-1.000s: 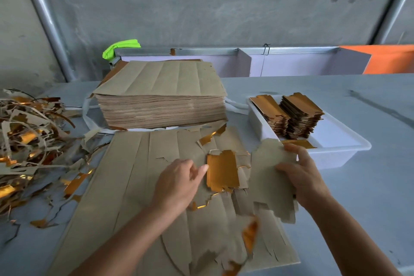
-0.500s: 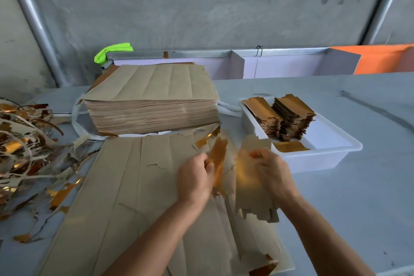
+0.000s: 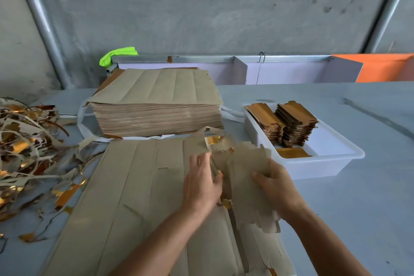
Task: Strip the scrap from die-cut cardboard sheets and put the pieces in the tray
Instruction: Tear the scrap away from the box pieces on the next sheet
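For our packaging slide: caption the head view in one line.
Both hands, left hand and right hand, pull die-cut pieces from a cardboard sheet beside the white tray.

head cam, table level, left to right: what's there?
scrap pile → sheet stack → left hand → right hand → tray
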A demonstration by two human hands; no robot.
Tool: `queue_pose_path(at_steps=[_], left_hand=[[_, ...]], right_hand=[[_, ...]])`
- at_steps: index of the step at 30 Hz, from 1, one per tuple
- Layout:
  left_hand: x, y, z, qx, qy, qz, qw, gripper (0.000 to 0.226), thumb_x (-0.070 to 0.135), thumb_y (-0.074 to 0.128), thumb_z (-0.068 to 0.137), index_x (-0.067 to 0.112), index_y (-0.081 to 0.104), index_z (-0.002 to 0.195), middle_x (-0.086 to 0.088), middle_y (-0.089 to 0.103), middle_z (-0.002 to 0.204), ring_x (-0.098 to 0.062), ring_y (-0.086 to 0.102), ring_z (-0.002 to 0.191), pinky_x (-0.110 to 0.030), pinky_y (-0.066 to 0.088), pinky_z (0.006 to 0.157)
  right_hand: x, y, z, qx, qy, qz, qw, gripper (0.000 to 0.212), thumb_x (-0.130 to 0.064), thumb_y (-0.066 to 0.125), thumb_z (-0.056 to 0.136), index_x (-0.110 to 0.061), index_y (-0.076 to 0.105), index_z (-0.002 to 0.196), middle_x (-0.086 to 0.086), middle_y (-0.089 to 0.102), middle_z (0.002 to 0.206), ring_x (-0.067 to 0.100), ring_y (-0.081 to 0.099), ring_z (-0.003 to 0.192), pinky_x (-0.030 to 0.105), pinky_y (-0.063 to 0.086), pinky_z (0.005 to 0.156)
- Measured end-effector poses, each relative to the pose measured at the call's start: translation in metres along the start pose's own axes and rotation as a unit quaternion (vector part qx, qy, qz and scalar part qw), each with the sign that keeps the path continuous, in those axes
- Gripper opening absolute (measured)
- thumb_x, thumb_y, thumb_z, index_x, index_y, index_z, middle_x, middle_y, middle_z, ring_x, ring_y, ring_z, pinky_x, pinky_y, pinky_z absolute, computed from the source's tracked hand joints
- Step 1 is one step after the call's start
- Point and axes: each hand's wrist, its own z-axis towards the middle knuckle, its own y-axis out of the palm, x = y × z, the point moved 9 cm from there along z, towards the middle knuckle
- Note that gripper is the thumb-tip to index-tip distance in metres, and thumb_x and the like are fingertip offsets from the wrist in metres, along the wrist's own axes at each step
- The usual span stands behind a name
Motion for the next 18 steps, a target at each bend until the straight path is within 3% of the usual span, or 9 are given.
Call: queue_pose_path(at_steps=[3,4,6,8,10,12,16,18], left_hand=[[-0.003,0.013,0.033,-0.110,0.029,0.039,0.993,0.084,0.011,0.066,0.079,0.020,0.019,0.148,0.002,0.020,0.153,-0.024,0.041,0.131,-0.030,0.038,0.101],[-0.003,0.018,0.042,-0.145,0.032,0.035,0.988,0.090,0.006,0.065,0.077,0.022,0.016,0.150,0.003,0.021,0.155,-0.023,0.039,0.133,-0.029,0.037,0.104],[-0.005,0.027,0.050,-0.226,0.014,-0.036,0.973,0.082,-0.004,0.064,0.074,0.021,0.033,0.145,-0.002,0.050,0.138,-0.025,0.057,0.116,-0.034,0.049,0.094],[-0.006,0.034,0.047,-0.284,-0.008,-0.086,0.955,0.051,-0.012,0.064,0.072,0.016,0.057,0.115,-0.003,0.065,0.098,-0.023,0.067,0.076,-0.037,0.058,0.069],[-0.005,0.030,0.048,-0.285,0.029,-0.032,0.957,0.032,-0.006,0.067,0.073,0.020,0.061,0.092,0.001,0.064,0.087,-0.017,0.064,0.074,-0.030,0.055,0.067],[-0.007,0.020,0.051,-0.261,0.062,0.006,0.963,0.020,0.007,0.073,0.074,0.020,0.063,0.087,0.005,0.064,0.087,-0.014,0.063,0.084,-0.018,0.045,0.067],[-0.020,-0.006,0.060,-0.226,0.057,0.079,0.969,0.032,0.034,0.081,0.069,0.012,0.063,0.084,0.001,0.062,0.080,-0.018,0.057,0.078,-0.030,0.041,0.067],[-0.026,-0.021,0.065,-0.207,0.065,0.114,0.969,0.031,0.038,0.078,0.073,0.013,0.061,0.079,0.002,0.058,0.074,-0.018,0.055,0.075,-0.030,0.038,0.065]], right_hand=[[-0.015,0.010,-0.004,-0.040,-0.042,-0.068,0.996,0.026,-0.005,0.050,0.094,-0.026,0.057,0.107,0.004,0.063,0.105,0.022,0.062,0.098,0.043,0.056,0.081],[-0.022,0.015,-0.006,-0.053,-0.059,-0.102,0.992,0.026,-0.006,0.049,0.094,-0.022,0.056,0.112,0.004,0.062,0.107,0.022,0.061,0.099,0.045,0.055,0.084],[-0.033,0.022,-0.009,-0.074,-0.086,-0.145,0.983,0.029,-0.008,0.047,0.095,-0.018,0.054,0.121,0.005,0.060,0.109,0.021,0.059,0.101,0.045,0.054,0.087],[-0.037,0.025,-0.010,-0.089,-0.085,-0.155,0.980,0.032,-0.008,0.047,0.095,-0.017,0.053,0.125,0.005,0.060,0.110,0.020,0.059,0.101,0.044,0.054,0.088],[-0.037,0.024,-0.010,-0.099,-0.070,-0.144,0.982,0.029,-0.008,0.048,0.095,-0.017,0.054,0.121,0.005,0.062,0.109,0.020,0.061,0.100,0.043,0.054,0.087],[-0.032,0.019,-0.008,-0.102,-0.039,-0.096,0.989,0.023,-0.009,0.049,0.095,-0.019,0.058,0.114,0.003,0.065,0.104,0.018,0.064,0.096,0.038,0.057,0.082],[-0.020,0.001,0.000,-0.054,0.033,0.003,0.998,0.022,-0.007,0.054,0.093,-0.028,0.060,0.098,-0.002,0.068,0.092,0.016,0.067,0.082,0.022,0.053,0.054],[-0.015,-0.008,0.002,-0.029,0.054,0.023,0.998,0.025,-0.007,0.056,0.092,-0.032,0.055,0.094,-0.003,0.067,0.092,0.016,0.066,0.082,0.023,0.050,0.051]])
